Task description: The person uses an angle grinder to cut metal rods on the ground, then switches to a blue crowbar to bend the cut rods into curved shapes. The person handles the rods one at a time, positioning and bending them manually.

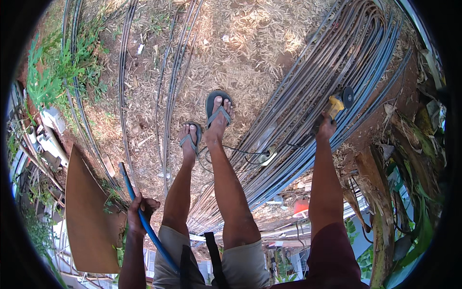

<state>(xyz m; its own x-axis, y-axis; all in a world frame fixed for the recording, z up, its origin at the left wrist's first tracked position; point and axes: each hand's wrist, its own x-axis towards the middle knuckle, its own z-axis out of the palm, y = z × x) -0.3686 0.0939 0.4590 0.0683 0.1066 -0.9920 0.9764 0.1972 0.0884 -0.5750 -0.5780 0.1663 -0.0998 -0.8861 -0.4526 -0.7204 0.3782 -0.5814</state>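
Observation:
My left hand [142, 210] is closed round a long blue bar [155, 239] with a dark upper end. The bar slants from above my fist down towards my thigh, and its exact kind is unclear. Out to the right, my right hand [326, 127] grips a yellow and black angle grinder [337, 105]. Its dark round disc [347, 97] points away from me. Beneath the grinder lies a big bundle of long, thin brown and blue steel rods [288, 113], bent round at the far end. I cannot tell whether the disc touches them.
Thinner strands of rods [124, 86] run along the left. A black cable [244, 153] loops beside my sandalled foot [219, 113]. A brown board [89, 216] leans at lower left; dried plant stalks [375, 197] stand at right. Dry leaves cover the ground [240, 58].

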